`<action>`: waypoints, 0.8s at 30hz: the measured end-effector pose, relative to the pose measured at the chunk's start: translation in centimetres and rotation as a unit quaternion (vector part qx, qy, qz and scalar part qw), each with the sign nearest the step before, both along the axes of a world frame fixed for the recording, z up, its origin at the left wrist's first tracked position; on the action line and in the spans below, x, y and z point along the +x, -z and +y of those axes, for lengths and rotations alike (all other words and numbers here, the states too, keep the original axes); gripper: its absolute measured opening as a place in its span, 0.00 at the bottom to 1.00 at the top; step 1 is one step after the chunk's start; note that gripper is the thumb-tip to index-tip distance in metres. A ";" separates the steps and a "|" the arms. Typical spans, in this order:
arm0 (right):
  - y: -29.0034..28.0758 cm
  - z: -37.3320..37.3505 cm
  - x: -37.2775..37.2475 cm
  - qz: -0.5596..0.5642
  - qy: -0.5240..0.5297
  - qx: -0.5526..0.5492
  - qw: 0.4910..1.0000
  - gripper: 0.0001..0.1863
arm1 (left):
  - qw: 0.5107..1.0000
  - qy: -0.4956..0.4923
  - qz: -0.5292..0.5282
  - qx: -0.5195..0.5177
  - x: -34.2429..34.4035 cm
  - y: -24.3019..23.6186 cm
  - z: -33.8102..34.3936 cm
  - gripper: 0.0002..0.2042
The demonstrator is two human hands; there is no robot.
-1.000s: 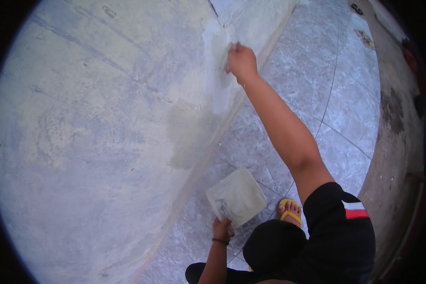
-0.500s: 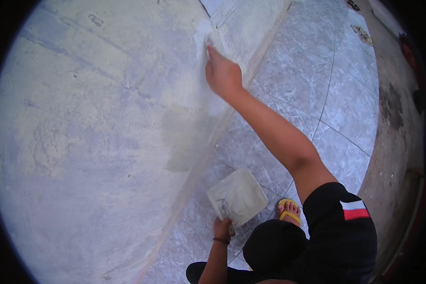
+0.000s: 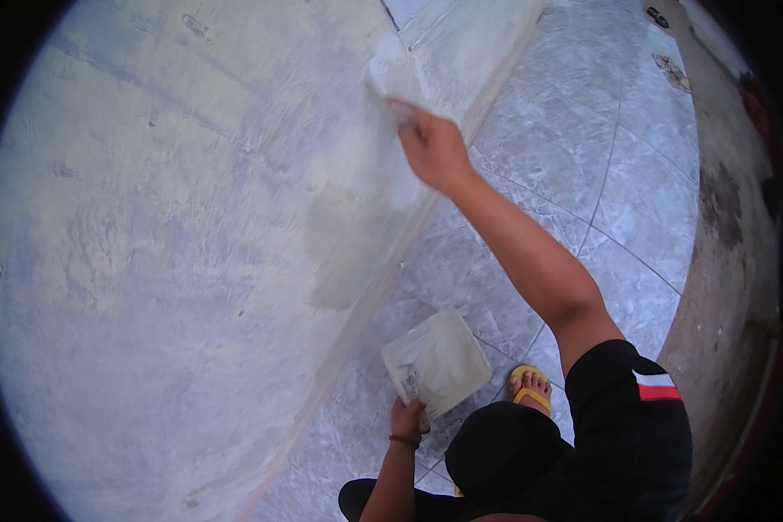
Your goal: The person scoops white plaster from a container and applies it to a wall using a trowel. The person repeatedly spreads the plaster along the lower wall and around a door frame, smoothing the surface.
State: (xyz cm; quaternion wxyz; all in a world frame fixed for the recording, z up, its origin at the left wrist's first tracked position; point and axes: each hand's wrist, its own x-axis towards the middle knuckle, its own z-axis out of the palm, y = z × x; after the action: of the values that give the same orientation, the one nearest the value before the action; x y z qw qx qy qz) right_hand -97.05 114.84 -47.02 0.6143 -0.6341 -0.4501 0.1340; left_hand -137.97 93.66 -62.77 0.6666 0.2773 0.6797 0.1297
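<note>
My right hand (image 3: pixel 431 143) is at the far part of the wall (image 3: pixel 191 226), fingers pinched together on what looks like a thin blade (image 3: pixel 377 94), too blurred to make out its edge or whether it touches. My left hand (image 3: pixel 406 421), near me, is closed around the handle of a square board (image 3: pixel 444 361) smeared with pale paste, held right of the wall's foot. By my judgement the work is partway: a white patch (image 3: pixel 387 63) lies beyond my right hand and a pale smear runs down beside it, while a duller grey-green patch (image 3: pixel 348 248) nearer me looks smoothed over. Farther left the wall is streaky and uneven, with long dark lines (image 3: pixel 209 126) that seem uncovered; whether they need any paste I cannot tell. For room, the wall runs on broadly to the left of the blade, but a dark-edged panel (image 3: pixel 406 10) cuts in just past the white patch. A brownish border (image 3: pixel 322 383) slants from near left to far right, and tiled floor (image 3: pixel 574 148) spreads right of it. The board has less space, between that border and my yellow sandal (image 3: pixel 531 387).
</note>
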 end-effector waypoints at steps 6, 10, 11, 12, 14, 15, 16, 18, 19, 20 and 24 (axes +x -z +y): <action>2.1 0.2 2.6 0.089 0.069 0.111 0.987 0.17 | 0.994 0.032 -0.045 0.090 0.1 0.5 0.0 0.17; 1.4 3.5 7.3 0.064 0.045 0.148 0.986 0.18 | 0.997 0.015 -0.025 0.071 -0.9 0.7 -0.8 0.19; 1.1 3.7 7.2 0.070 0.022 0.162 0.984 0.18 | 0.998 0.014 -0.019 0.065 -1.1 0.8 -0.9 0.19; 0.9 3.5 6.5 0.032 0.038 0.122 0.991 0.19 | 0.998 0.013 -0.003 0.057 -1.2 0.9 -1.0 0.20; 1.3 1.8 3.5 -0.051 0.066 0.044 0.996 0.20 | 0.998 0.003 -0.015 0.067 -1.3 1.1 -1.0 0.20; 2.0 0.8 1.6 -0.061 0.042 0.040 0.996 0.20 | 0.997 -0.001 -0.007 0.071 -1.3 1.2 -1.0 0.20; 3.1 -0.3 -0.2 -0.083 0.015 0.068 0.994 0.21 | 0.995 0.003 -0.027 0.094 -1.2 1.3 -0.9 0.19; 5.7 -2.0 -2.7 -0.076 -0.039 0.064 0.994 0.21 | 0.989 0.025 -0.054 0.137 -1.2 1.3 -0.8 0.18; 7.0 -2.2 -3.2 -0.094 -0.070 0.086 0.989 0.21 | 0.991 0.021 -0.048 0.127 -1.2 1.3 -0.7 0.18; 8.2 -2.0 -2.9 0.000 -0.038 0.072 0.997 0.20 | 0.992 0.023 -0.046 0.117 -1.3 1.3 -0.7 0.19; 10.3 1.2 3.8 0.226 0.113 0.048 0.966 0.19 | 0.994 0.023 -0.023 0.103 -1.8 0.9 -1.0 0.20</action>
State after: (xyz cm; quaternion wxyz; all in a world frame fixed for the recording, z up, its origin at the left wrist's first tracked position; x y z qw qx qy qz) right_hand -93.28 116.03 -57.35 0.7405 -0.6044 -0.2311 0.1816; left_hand -139.76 92.70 -63.68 0.6524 0.3573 0.6408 0.1902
